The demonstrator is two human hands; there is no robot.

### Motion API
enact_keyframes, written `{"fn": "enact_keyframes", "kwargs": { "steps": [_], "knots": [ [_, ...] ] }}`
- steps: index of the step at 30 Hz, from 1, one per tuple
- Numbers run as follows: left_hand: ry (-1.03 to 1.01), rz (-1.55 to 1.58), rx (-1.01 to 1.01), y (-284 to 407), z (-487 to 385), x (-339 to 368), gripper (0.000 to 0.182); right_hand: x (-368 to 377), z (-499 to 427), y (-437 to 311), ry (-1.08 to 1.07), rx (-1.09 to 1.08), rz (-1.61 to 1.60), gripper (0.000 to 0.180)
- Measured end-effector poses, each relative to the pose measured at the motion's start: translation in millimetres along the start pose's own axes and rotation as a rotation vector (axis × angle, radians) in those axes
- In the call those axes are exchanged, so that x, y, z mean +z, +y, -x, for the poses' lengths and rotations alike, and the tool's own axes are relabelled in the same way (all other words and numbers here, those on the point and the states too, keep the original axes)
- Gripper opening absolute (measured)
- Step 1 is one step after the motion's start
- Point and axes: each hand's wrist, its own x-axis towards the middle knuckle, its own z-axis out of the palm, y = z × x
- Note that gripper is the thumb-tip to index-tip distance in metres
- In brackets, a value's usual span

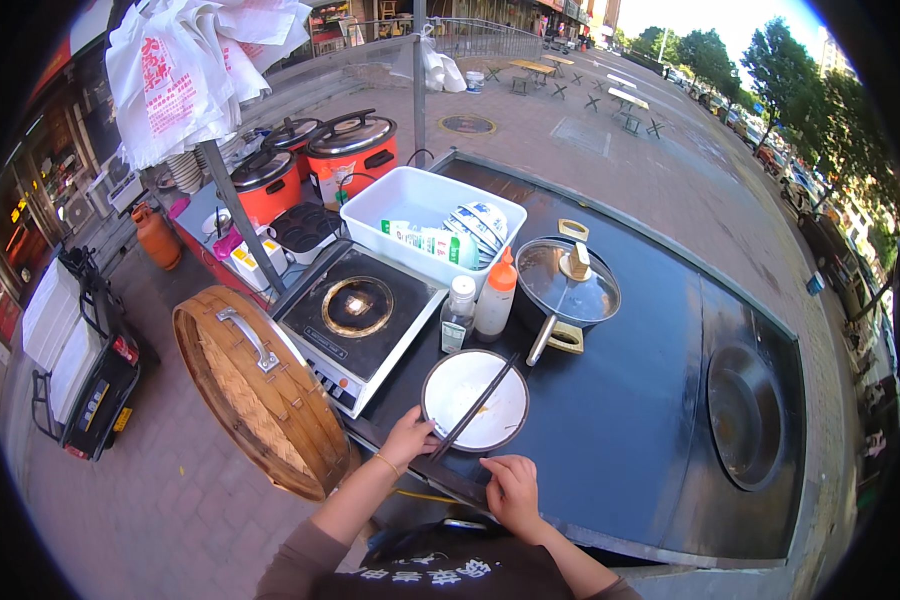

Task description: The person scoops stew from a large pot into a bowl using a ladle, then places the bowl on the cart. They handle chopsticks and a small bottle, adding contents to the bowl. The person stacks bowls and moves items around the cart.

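Observation:
My left hand (411,437) grips the near left rim of a white bowl (450,386) with a dark edge, close to the counter's front edge. A pair of dark chopsticks (481,403) lies slanted across this bowl, their near ends beside my left fingertips. The bowl's inside carries a few small yellowish scraps. My right hand (511,491) hovers by the front edge, just right of the bowl and apart from it. Its fingers are curled in and nothing shows in them. Behind the bowl stand a shaker bottle (459,311) and an orange-capped squeeze bottle (495,304).
Left of the bowl is an induction cooker (356,307), with a bamboo steamer (270,397) upright against it. A lidded pan (568,281) sits behind right. A white tub (379,199) holds stacked bowls. Farther back are red cookers (352,150). A round dark pan (746,416) is at right.

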Motion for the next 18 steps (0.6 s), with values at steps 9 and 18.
{"fn": "enact_keyframes", "kwargs": {
  "steps": [9, 18],
  "knots": [
    [-0.1, -0.078, -0.068, 9, 7, 6, 0.06, -2, 40, 57, 0.185, 0.899, -0.683, 0.018],
    [-0.165, -0.226, -0.081, 0, 15, 16, 0.068, 9, 9, 37, -0.207, 1.222, -1.164, 0.039]
  ]
}}
